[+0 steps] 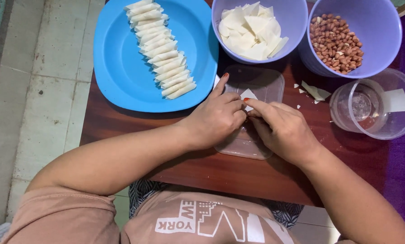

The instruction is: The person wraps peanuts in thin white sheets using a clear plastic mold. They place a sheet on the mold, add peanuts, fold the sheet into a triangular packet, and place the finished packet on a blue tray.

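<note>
- Home food-prep corner, by the look of it
- Low wooden table [238, 174] on tiled floor [48, 90]
- Plastic bowls of peanuts [337, 43] and wrappers [252, 31]
- Blue plate [116, 68] of rolls [161, 49]

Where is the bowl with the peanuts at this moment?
In the head view, the purple bowl of peanuts stands at the top right of the table, beside the bowl of white wrappers and behind the clear cup.

Small white dough wrapper [248, 95], thin and flat-looking, pointed corner upward. Pinched between fingertips of left hand [216, 118] and right hand [281, 129], lower part hidden beneath them. Held low over clear plastic lid [265, 83], rectangular with rounded corners, lying flat on dark wooden table [238, 174]; contact with lid not discernible.
</note>
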